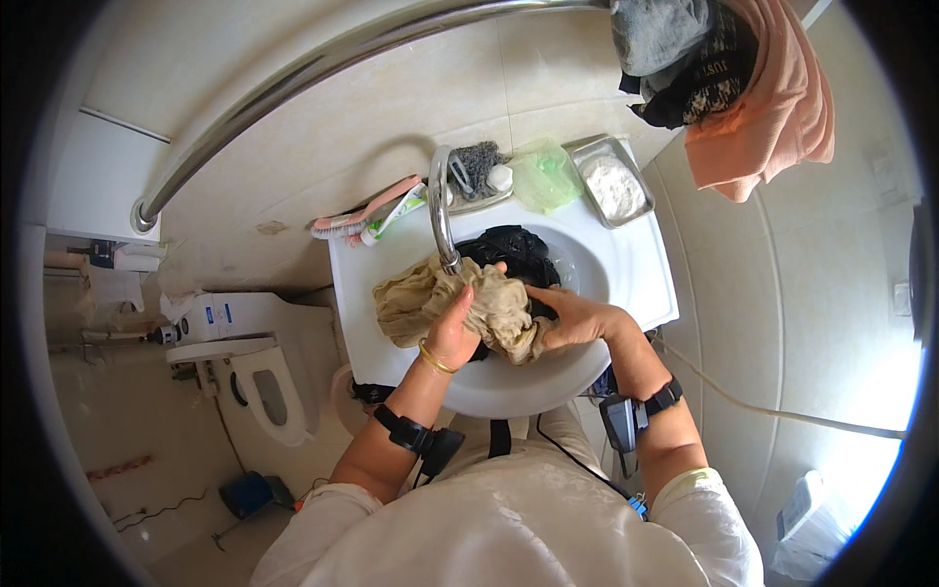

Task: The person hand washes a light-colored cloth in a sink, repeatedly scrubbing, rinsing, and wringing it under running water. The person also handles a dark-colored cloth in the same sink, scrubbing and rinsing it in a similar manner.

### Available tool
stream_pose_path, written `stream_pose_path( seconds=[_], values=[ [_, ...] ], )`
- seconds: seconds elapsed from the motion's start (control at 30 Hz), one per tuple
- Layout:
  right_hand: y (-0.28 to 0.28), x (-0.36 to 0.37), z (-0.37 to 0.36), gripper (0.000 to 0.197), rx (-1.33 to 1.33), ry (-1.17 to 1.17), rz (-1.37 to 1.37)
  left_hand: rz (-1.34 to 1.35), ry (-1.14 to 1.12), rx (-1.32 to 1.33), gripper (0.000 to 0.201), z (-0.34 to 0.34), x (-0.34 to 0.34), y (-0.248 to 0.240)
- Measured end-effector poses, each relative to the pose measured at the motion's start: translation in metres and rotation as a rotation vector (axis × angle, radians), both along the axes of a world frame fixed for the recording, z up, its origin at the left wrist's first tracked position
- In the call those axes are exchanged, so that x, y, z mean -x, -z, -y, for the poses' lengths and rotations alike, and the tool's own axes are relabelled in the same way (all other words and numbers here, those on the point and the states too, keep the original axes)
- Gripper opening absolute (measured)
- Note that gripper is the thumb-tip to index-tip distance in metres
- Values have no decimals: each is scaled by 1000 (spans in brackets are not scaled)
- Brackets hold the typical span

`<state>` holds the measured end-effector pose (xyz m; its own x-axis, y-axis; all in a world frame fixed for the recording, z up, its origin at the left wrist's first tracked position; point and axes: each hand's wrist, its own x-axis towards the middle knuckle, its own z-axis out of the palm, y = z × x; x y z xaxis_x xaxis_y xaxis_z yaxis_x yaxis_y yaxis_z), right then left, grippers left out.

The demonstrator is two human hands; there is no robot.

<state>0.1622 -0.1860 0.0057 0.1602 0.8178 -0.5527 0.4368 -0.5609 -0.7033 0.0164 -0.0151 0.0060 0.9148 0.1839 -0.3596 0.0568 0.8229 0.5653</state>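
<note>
A wet, bunched beige garment (421,301) is held up over the white sink, directly beneath the spout of the chrome faucet (440,201). My left hand (456,331) grips its near side, thumb up, with most fingers hidden in or behind the folds. From the right, my right hand (579,319) holds the garment's edge between thumb and fingers. Part of the garment drapes over the left side of the sink. Below and behind it, a black garment (514,249) lies in the basin. Whether water is running I cannot make out.
Behind the basin lie a pink brush (377,203), a toothpaste-like tube (396,215), a green plastic bag (546,176) and a metal tray of white powder (616,188). Clothes (758,127) hang at upper right. A toilet (269,391) stands left; a metal rail (293,83) spans the wall.
</note>
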Motion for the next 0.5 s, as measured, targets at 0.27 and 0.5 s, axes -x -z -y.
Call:
stream_pose_path(
  seconds=[0.27, 0.5],
  values=[
    [-19, 42, -24, 36, -423, 649, -701, 32, 19, 125, 48, 5, 1, 0],
    [-52, 42, 2, 27, -579, 652, -911, -56, -190, 594, 52, 32, 19, 38]
  ],
)
